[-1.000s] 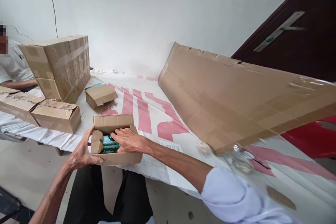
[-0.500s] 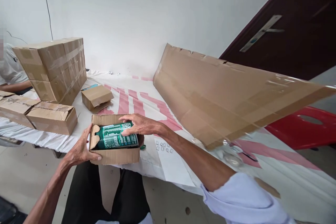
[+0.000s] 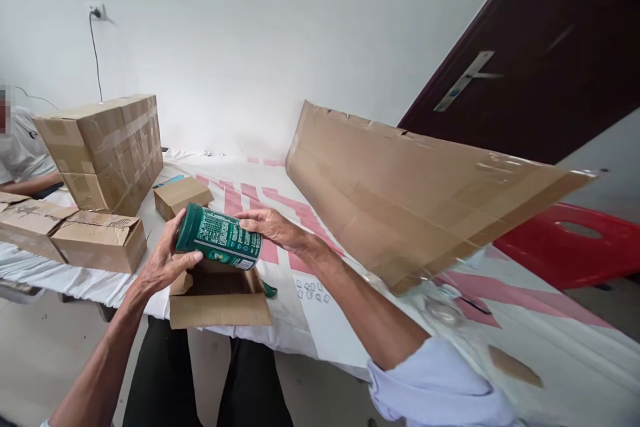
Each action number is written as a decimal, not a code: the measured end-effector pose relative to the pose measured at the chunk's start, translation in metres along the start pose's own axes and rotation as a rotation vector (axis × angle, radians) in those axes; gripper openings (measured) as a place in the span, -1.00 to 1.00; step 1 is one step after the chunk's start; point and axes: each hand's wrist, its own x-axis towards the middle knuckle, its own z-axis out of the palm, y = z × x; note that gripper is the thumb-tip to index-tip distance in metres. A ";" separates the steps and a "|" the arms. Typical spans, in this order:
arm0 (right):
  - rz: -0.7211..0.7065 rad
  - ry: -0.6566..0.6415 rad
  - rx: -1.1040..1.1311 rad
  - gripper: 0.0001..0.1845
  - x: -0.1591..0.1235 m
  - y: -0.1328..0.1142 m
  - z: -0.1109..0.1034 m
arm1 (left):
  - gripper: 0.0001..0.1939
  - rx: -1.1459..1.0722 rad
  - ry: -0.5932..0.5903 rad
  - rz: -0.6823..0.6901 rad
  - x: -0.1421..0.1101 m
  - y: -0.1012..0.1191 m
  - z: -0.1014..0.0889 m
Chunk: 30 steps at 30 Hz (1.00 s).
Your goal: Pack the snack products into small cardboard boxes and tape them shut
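A green canister (image 3: 220, 237) with white print lies tilted in the air, held at both ends. My left hand (image 3: 167, 253) wraps its lid end on the left, thumb along the lower side. The fingers of my right hand (image 3: 277, 227) close on its other end. Right below is an open cardboard box (image 3: 220, 309) at the table's near edge, its front flap folded outward; its inside is partly hidden by the canister. A small green object (image 3: 270, 289) lies at the box's right side.
Stacked taped boxes (image 3: 107, 153) stand at the left, with closed boxes (image 3: 100, 238) in front and a small box (image 3: 183, 195) behind the canister. A big cardboard sheet (image 3: 400, 193) leans at right, near a red chair (image 3: 565, 247). A paper with drawn marks (image 3: 325, 313) lies on the cloth. Another person (image 3: 25, 147) sits far left.
The canister has come up out of the open box into both hands. My left hand has left the box for the canister's lid end. The camera view has shifted slightly.
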 end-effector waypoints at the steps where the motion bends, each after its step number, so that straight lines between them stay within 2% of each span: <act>1: -0.037 -0.005 0.051 -0.31 0.000 0.003 0.008 | 0.02 -0.046 0.054 0.007 0.009 0.000 0.001; 4: -0.180 -0.036 0.169 -0.32 0.002 0.006 0.034 | 0.03 -0.167 0.233 0.051 0.037 0.006 0.006; 6: -0.260 -0.009 0.279 -0.32 0.008 0.005 0.052 | -0.05 -0.233 0.311 0.105 0.053 0.014 0.011; 8: -0.306 0.058 0.394 -0.32 0.017 0.004 0.066 | -0.12 -0.246 0.286 0.140 0.066 0.022 0.018; 10: -0.321 0.105 0.460 -0.30 0.030 0.003 0.075 | -0.12 -0.202 0.208 0.131 0.074 0.026 0.023; 12: -0.295 0.117 0.486 -0.28 0.042 0.005 0.077 | -0.11 -0.165 0.152 0.066 0.079 0.025 0.024; 16: -0.168 0.119 0.521 -0.28 0.059 0.017 0.072 | -0.16 -0.170 0.100 -0.130 0.090 0.011 0.018; 18: -0.119 0.133 0.517 -0.32 0.063 0.023 0.070 | -0.14 -0.169 0.090 -0.178 0.095 0.003 0.015; 22: -0.039 0.188 0.514 -0.40 0.066 0.034 0.071 | -0.11 -0.180 0.070 -0.218 0.098 -0.012 0.015; 26: 0.008 0.182 0.528 -0.42 0.066 0.041 0.074 | -0.14 -0.176 0.057 -0.251 0.096 -0.025 0.015; 30: -0.017 0.172 0.514 -0.36 0.068 0.035 0.073 | -0.13 -0.145 0.061 -0.237 0.100 -0.024 0.012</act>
